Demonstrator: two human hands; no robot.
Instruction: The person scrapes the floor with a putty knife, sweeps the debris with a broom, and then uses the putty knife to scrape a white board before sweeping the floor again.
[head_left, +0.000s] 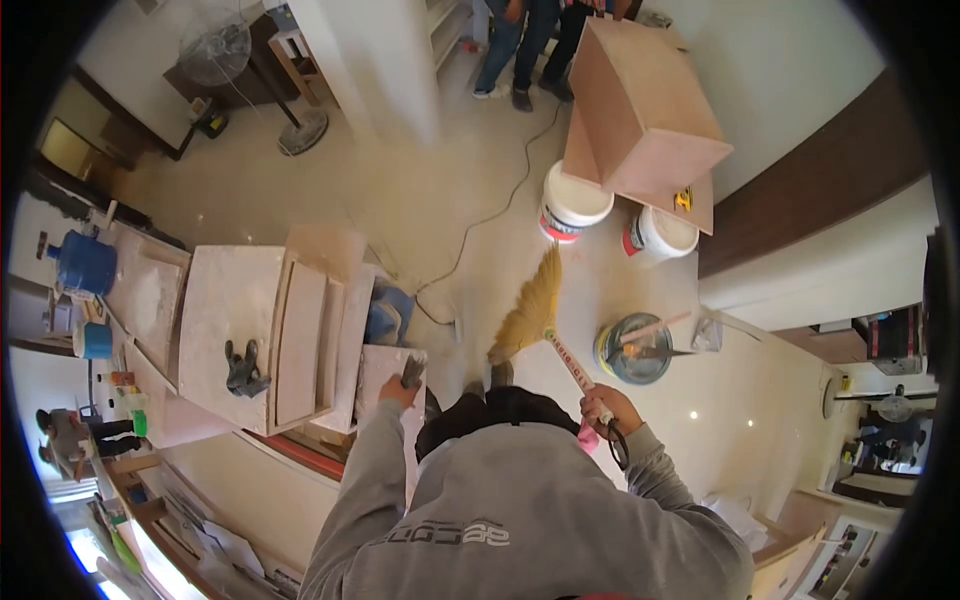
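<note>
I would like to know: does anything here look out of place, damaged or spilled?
The dark cord looks somewhat untidy: it winds loosely across the open floor, beyond the broom in the right hand, where someone might trip. I see no clear spill on the floor.

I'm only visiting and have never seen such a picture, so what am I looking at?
No machine is at work here, just a person, bare-handed. The single picture comes from a camera worn on that person's head, looking forward and down. The right hand grips a broom by its handle. The left hand seems to hold a small dark item, too unclear to name. On the pale wooden box to the left lies a dark glove-like item. Ahead stand two white buckets; to the right, a round tub.
</note>
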